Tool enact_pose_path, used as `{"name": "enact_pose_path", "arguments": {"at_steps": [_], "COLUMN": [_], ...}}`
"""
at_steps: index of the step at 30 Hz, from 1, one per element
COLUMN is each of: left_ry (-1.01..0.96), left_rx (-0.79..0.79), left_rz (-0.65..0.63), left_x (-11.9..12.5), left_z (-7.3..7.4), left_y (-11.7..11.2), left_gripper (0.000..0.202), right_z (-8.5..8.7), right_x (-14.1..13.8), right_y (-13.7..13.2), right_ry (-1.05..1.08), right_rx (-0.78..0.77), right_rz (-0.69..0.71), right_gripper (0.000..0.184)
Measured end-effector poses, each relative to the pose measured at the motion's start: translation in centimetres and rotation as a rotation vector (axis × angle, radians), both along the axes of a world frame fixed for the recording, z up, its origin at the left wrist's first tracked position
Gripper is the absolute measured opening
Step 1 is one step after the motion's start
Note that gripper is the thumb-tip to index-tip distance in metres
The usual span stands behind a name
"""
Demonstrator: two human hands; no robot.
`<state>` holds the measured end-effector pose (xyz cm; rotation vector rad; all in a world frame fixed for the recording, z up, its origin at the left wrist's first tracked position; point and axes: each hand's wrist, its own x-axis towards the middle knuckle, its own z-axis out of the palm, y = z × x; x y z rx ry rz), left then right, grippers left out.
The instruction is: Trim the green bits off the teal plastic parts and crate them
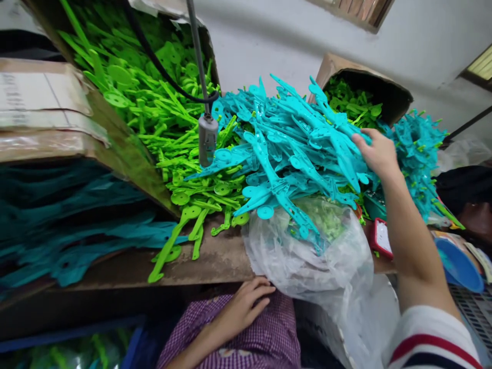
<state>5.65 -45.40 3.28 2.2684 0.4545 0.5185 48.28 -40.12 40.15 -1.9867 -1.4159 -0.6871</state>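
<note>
A heap of turquoise plastic parts [292, 138] covers the middle of the wooden bench [215, 259]. My right hand [376, 151] reaches up onto the right side of that heap, fingers curled round some of the turquoise pieces. My left hand [244, 305] lies low on my checked purple lap, fingers loosely apart and flat, holding nothing. Bright green plastic parts [165, 118] spill from a tilted cardboard box [115, 148] at the left onto the bench.
A grey cylindrical tool [208, 139] hangs on a rod with a black cable over the green parts. A clear plastic bag [323, 256] sags off the bench front. Another cardboard box [369, 84] of green parts stands behind, more turquoise parts [418, 148] right, a blue dish [459, 264].
</note>
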Motion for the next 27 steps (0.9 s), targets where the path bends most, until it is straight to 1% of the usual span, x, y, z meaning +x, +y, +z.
{"name": "enact_pose_path", "arguments": {"at_steps": [1, 2, 3, 5, 7, 9, 11, 13, 14, 15, 16, 17, 18, 19, 20, 21, 22, 23, 24, 25, 26, 27], "left_ry": [0.003, 0.003, 0.003, 0.000, -0.004, 0.004, 0.021, 0.014, -0.008, -0.043, -0.089, -0.145, -0.215, -0.304, -0.414, -0.551, -0.716, -0.873, -0.991, -1.084, -1.148, -1.183], "left_rx": [0.017, 0.035, 0.050, 0.052, 0.022, -0.017, -0.063, -0.133, -0.186, -0.251, -0.329, -0.419, -0.517, -0.610, -0.696, -0.764, -0.792, -0.813, -0.830, -0.845, -0.868, -0.892], "left_rz": [-0.030, -0.059, -0.079, -0.082, -0.046, -0.016, -0.009, 0.000, 0.015, 0.044, 0.087, 0.142, 0.203, 0.260, 0.305, 0.323, 0.308, 0.268, 0.209, 0.179, 0.151, 0.120], "left_x": [0.0, 0.0, -0.1, -0.8, -2.0, -3.6, -5.5, -7.2, -7.8, -8.3, -8.6, -8.6, -8.5, -8.1, -7.7, -7.1, -6.5, -5.8, -5.2, -4.6, -4.1, -3.8], "left_z": [0.2, 0.4, 0.5, 0.3, -0.4, -1.4, -2.3, -3.0, -3.1, -3.1, -2.9, -2.4, -1.6, -0.5, 0.9, 2.7, 4.7, 6.8, 9.1, 11.3, 13.2, 14.8], "left_y": [-0.1, -0.1, -0.1, -0.1, -0.1, 0.0, 0.0, 0.0, -0.1, 0.0, 0.1, 0.4, 0.8, 1.4, 2.3, 3.2, 4.3, 5.3, 6.2, 7.0, 7.5, 7.8], "left_gripper": [0.035, 0.036, 0.036, 0.037, 0.036, 0.035, 0.034, 0.033, 0.032, 0.030, 0.028, 0.027, 0.028, 0.030, 0.034, 0.041, 0.048, 0.057, 0.066, 0.072, 0.076, 0.078], "right_z": [-0.3, -0.6, -1.0, -1.7, -2.2, -2.3, -2.0, -1.7, -1.9, -2.4, -3.4, -4.8, -6.7, -8.9, -11.3, -13.8, -16.2, -18.5, -20.5, -22.4, -24.0, -25.4], "right_x": [-1.6, -2.6, -3.2, -3.7, -4.1, -4.7, -5.8, -7.2, -8.1, -9.2, -10.5, -11.9, -13.5, -15.1, -16.7, -18.3, -19.8, -21.1, -22.2, -23.1, -23.6, -23.8], "right_y": [1.1, 2.1, 2.8, 3.6, 3.8, 3.8, 3.4, 2.3, 1.4, 0.1, -1.4, -3.1, -5.0, -7.0, -9.0, -10.8, -12.6, -14.0, -15.3, -16.4, -17.2, -17.9], "right_ry": [0.018, 0.039, 0.057, 0.059, 0.044, 0.047, 0.052, 0.029, -0.006, -0.053, -0.099, -0.143, -0.167, -0.164, -0.159, -0.158, -0.168, -0.185, -0.206, -0.236, -0.279, -0.335], "right_rx": [-0.130, -0.220, -0.279, -0.303, -0.233, -0.098, 0.053, 0.166, 0.220, 0.277, 0.340, 0.410, 0.471, 0.512, 0.547, 0.563, 0.550, 0.513, 0.458, 0.385, 0.300, 0.213], "right_rz": [-0.019, -0.046, -0.056, -0.036, -0.038, -0.062, -0.060, -0.011, 0.021, 0.055, 0.081, 0.100, 0.110, 0.104, 0.096, 0.085, 0.104, 0.143, 0.202, 0.273, 0.352, 0.434], "right_gripper": [0.056, 0.059, 0.059, 0.056, 0.056, 0.058, 0.057, 0.053, 0.051, 0.049, 0.046, 0.042, 0.037, 0.031, 0.027, 0.027, 0.031, 0.038, 0.044, 0.049, 0.052, 0.052]}}
